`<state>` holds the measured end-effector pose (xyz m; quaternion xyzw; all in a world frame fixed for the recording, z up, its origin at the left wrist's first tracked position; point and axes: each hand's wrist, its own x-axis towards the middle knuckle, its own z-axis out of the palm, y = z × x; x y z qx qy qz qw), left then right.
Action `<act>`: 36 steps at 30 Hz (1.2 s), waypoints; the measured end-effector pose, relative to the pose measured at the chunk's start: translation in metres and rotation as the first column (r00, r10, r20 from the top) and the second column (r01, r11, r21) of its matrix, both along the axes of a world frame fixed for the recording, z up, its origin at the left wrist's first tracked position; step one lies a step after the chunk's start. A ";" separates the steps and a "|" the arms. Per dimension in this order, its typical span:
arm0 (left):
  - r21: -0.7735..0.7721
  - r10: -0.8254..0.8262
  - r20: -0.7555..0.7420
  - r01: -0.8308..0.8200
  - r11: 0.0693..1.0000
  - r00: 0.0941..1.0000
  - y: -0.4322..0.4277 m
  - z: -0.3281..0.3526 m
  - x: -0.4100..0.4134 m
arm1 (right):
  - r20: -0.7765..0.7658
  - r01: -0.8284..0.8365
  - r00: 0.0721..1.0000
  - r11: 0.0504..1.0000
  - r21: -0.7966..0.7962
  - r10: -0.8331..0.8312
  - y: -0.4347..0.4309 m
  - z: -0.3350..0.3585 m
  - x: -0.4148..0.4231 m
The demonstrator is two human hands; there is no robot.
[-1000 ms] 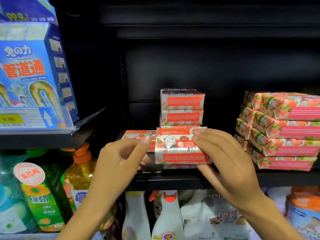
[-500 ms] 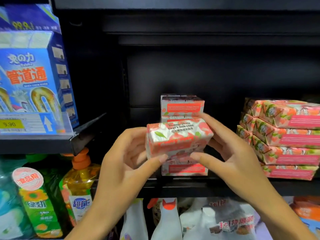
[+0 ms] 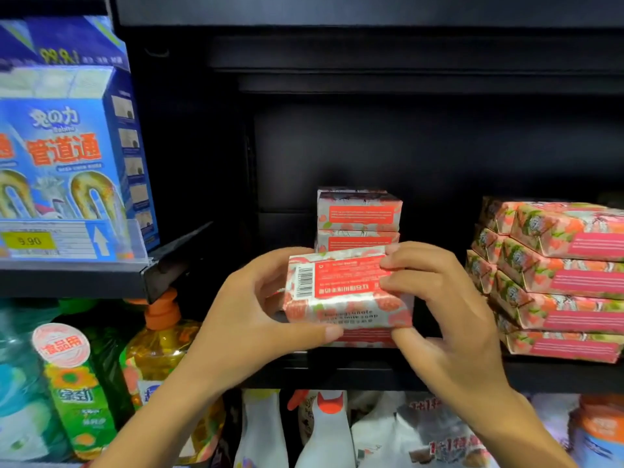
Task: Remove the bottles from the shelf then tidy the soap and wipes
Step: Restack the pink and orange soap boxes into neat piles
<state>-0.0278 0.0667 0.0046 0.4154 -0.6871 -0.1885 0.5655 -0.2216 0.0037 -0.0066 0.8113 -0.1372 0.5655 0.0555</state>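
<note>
**Item:** soap bar [image 3: 347, 292], centre of the frame, held in the air just in front of the soap stack [image 3: 359, 214] on the shelf [image 3: 337, 369].

**Change:** a second ago this bar lay flat at the shelf's front edge, on top of another bar. It has since been lifted clear and turned over. Its red label and barcode now face the camera, with the print upside down.

**Reading:** no bottles stand on this shelf, so the bottle step looks done and the soap tidying is under way. The bar is probably being turned for restacking.

**Left hand** [image 3: 243, 319]: grasps the bar's left end, thumb along the lower front edge, fingers [image 3: 270, 265] wrapped behind.

**Right hand** [image 3: 445, 305]: grasps the right end, fingers curled over the top edge and onto the label, thumb beneath.

**Nearby:**
- pink packs [image 3: 557, 275], stacked at right, well apart from the bar
- pump bottle [image 3: 162, 349], lower left
- blue box [image 3: 67, 146], upper left
</note>
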 end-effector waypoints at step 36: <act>-0.061 0.387 -0.141 -0.398 0.915 0.911 0.005 -0.023 0.037 | -0.228 0.274 0.954 0.869 0.413 -0.192 0.004 -0.015 -0.024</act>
